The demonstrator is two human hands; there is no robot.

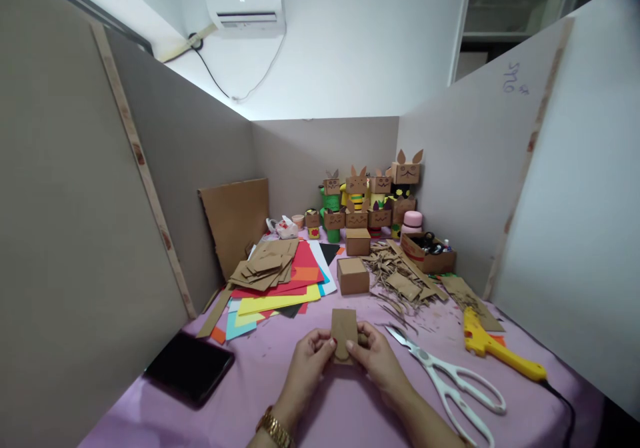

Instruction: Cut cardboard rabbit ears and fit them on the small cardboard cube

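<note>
Between my two hands is a small rectangular piece of cardboard (344, 325), upright above the table, with a smaller rounded cardboard shape lying against its near face. My left hand (314, 355) pinches its left edge, thumb in front. On the other side my right hand (373, 353) grips the right edge, the thumb pressing on the lower part. White-handled scissors (435, 361) lie partly open to the right of my right hand. Beyond the held piece stands a closed cardboard box (353, 276), with another small box (358, 242) behind it.
Coloured paper (280, 301) and cardboard sheets (267, 261) are stacked at left, near a black tablet (190, 369). Cardboard scraps (400, 271), a yellow glue gun (500, 349) with a cord and a tool box (427, 255) lie right. Several cardboard animal figures (357, 183) stand behind.
</note>
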